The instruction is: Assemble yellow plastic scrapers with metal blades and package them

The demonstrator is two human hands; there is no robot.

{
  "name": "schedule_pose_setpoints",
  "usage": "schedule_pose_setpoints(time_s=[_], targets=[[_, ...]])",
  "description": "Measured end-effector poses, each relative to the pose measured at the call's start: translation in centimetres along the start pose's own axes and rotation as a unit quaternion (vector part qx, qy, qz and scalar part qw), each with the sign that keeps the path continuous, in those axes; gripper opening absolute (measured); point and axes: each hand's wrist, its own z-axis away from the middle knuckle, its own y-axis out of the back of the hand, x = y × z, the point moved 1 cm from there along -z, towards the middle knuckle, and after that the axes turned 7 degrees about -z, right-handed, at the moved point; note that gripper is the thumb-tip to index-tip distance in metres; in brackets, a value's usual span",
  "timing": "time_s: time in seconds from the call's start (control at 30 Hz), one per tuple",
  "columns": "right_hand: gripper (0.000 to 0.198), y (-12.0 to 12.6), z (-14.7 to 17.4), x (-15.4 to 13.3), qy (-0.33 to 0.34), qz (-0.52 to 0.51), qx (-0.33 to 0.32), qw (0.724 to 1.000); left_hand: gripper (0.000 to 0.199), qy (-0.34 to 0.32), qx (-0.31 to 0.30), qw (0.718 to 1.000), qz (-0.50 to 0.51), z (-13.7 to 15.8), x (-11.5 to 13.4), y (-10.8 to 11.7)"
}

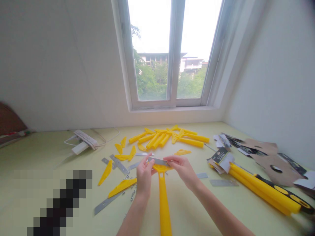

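A grey metal scraper blade spans the gap between my two hands. My left hand is closed on its left end, thumb and fingers pinching it. My right hand pinches the opposite end between thumb and fingertips. Directly under the blade is the wide head of a yellow scraper handle, whose shaft runs toward me between my forearms. Whether blade and head touch is hard to tell. Left of my left hand lie a long yellow blade cover, a flat metal blade and several small screws.
Several yellow handles are heaped below the window. Smaller yellow pieces lie at left, near a white power strip. On the right are packaged yellow scrapers, cardboard sleeves and a loose blade.
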Motion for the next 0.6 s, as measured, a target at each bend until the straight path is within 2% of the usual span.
schedule_pose_setpoints(time_s=[0.1, 0.23, 0.3, 0.37, 0.43, 0.6], targets=[[0.023, 0.02, -0.04, -0.15, 0.004, 0.001, 0.018, 1.000, 0.041, -0.005, 0.001, 1.000, 0.003, 0.04, 0.13, -0.04], [0.037, -0.05, -0.01, -0.20, -0.105, -0.059, -0.018, 0.993, 0.034, -0.025, -0.003, 1.000, 0.010, -0.13, -0.08, 0.04], [0.036, -0.02, 0.05, -0.31, -0.156, -0.078, -0.035, 0.984, 0.032, -0.029, -0.002, 1.000, 0.012, -0.15, -0.15, 0.05], [0.034, 0.05, 0.10, -0.48, -0.177, -0.084, -0.032, 0.980, 0.032, -0.030, -0.001, 0.999, 0.016, -0.11, -0.15, 0.03], [0.033, 0.12, 0.13, -0.67, -0.173, -0.082, -0.023, 0.981, 0.032, -0.029, -0.001, 0.999, 0.021, -0.07, -0.09, -0.01], [0.032, 0.25, 0.19, -1.02, -0.114, -0.067, -0.005, 0.991, 0.024, -0.002, -0.021, 1.000, 0.024, -0.04, -0.03, -0.15]])
